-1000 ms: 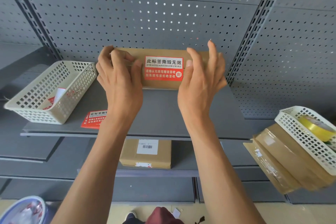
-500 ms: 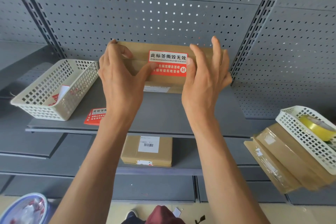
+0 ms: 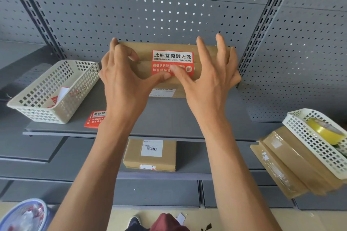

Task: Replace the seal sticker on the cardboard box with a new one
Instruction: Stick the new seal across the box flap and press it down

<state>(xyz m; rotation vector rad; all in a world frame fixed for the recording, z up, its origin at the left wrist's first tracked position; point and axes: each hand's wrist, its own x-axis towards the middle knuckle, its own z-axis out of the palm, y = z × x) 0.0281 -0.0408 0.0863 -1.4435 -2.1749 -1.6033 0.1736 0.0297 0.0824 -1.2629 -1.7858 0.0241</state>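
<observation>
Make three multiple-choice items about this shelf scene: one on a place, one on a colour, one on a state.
1. Where do the spare stickers lie?
A. on the shelf beside the beige basket
B. inside the white basket
C. on the floor

2. What colour is the tape roll?
A. blue
B. yellow
C. black

3. What do both thumbs do to the seal sticker?
A. peel it off
B. fold it
C. press it flat

Answers: 1 A, they lie by the beige basket; 2 B, yellow in the white basket; 3 C, the left hand and right hand press it onto the cardboard box.

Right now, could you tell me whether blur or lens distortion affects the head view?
Head view: wide-angle bending bows the shelf uprights; the thumbs smear slightly over the seal sticker; its upper print stays sharp; light is even, with no glare.
</observation>
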